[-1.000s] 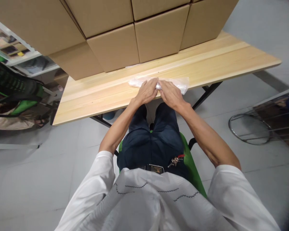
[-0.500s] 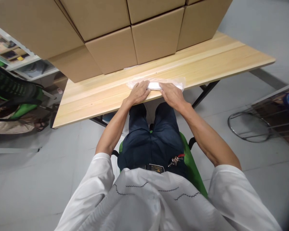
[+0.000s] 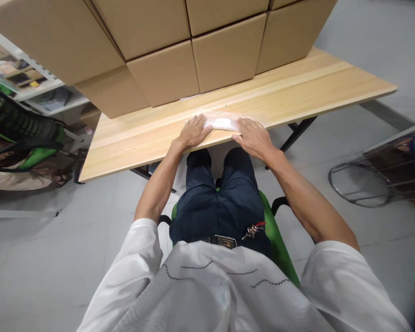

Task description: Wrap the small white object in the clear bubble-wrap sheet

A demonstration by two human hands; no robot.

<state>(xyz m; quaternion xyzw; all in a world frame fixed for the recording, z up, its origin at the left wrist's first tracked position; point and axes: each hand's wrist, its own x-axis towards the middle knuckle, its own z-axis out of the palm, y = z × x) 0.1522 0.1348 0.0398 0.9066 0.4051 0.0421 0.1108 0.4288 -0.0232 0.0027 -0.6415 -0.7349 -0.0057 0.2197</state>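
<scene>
A small white item in clear plastic wrap (image 3: 222,123) lies flat at the front edge of the wooden table (image 3: 124,147). What the item is, I cannot make out. My left hand (image 3: 193,131) rests palm down at its left end, fingers stretched forward over the plastic and thumb pointing toward the white part. On the other end lies my right hand (image 3: 253,136), also flat, with its fingers across the plastic and its thumb at the table edge. Between the two hands the white part shows.
Large cardboard boxes (image 3: 228,55) are stacked along the back of the table. To the left stand a black and green chair (image 3: 17,124) and white shelves (image 3: 38,90) with goods. On the right, a round metal stool ring (image 3: 359,184) is near the floor.
Both hands have spread a little farther apart, and the thumbs now stick out from the fingers. More of the white item shows between them. The camera view has shifted slightly.
</scene>
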